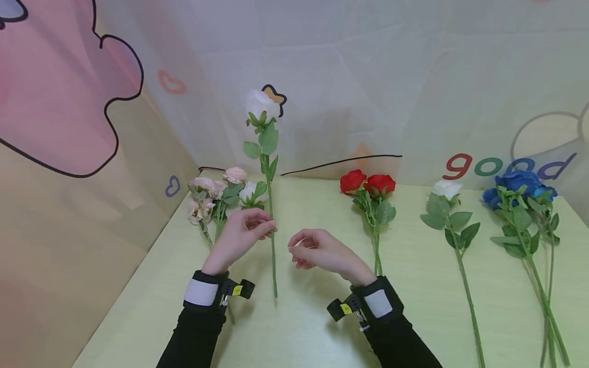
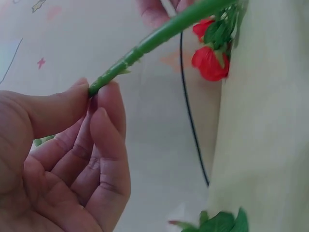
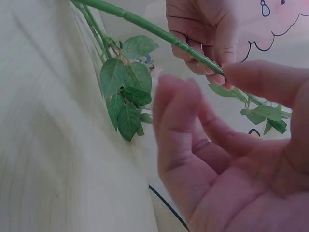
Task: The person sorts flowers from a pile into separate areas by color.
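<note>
In the head view my left hand (image 1: 236,235) pinches the green stem of a white rose (image 1: 263,106) between thumb and fingertips. The rose stands upright, its bloom high above the hand and its stem end hanging low. The left wrist view shows the thumb and fingers of that hand (image 2: 72,164) on the stem (image 2: 159,37). To the right of the stem is my right hand (image 1: 329,251), fingers loosely bent and holding nothing. From the right wrist view, this hand (image 3: 227,159) is close to the stem (image 3: 159,33); whether they touch I cannot tell.
Pale pink roses (image 1: 213,189) and another white rose (image 1: 248,190) lie at the table's back left. Red roses (image 1: 368,183) lie right of centre. Farther right are a single white rose (image 1: 446,189) and blue roses (image 1: 520,185). A printed backdrop (image 1: 331,76) rises behind the table (image 1: 322,327).
</note>
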### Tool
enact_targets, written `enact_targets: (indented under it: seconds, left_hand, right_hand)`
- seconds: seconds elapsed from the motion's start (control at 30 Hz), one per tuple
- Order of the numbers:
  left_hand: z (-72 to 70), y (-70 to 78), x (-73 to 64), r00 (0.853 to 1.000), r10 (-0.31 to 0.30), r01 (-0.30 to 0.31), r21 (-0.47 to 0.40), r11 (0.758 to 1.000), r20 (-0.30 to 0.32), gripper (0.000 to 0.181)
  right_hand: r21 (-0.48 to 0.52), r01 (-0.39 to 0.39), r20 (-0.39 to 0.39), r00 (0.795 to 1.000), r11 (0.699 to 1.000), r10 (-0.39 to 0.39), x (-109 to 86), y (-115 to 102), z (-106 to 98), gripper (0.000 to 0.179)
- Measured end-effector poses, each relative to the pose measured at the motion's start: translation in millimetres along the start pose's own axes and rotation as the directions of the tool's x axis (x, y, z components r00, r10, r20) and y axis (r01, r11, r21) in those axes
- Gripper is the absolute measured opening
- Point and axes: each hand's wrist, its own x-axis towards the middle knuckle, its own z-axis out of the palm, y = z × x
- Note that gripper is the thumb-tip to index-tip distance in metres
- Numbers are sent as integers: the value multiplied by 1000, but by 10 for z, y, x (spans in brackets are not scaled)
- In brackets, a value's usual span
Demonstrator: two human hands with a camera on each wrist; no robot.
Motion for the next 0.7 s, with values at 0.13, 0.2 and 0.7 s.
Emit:
enact_targets:
  seconds: [0.13,0.2,0.7]
  left_hand:
    - [148,-32,38,1000,4,-4,-37,999,10,19]
    - [208,-43,53,1000,11,-11,-46,999,4,18]
    - [403,-56,76,999,35,-34,-106,994,11,15]
  right_hand:
    - [9,-28,67,997,1000,28,-7,25,-33,32]
    - [8,-32,89,996,999,31,-11,35,-50,32]
    - [16,-12,176,984,1000,9,0,96,-57,33]
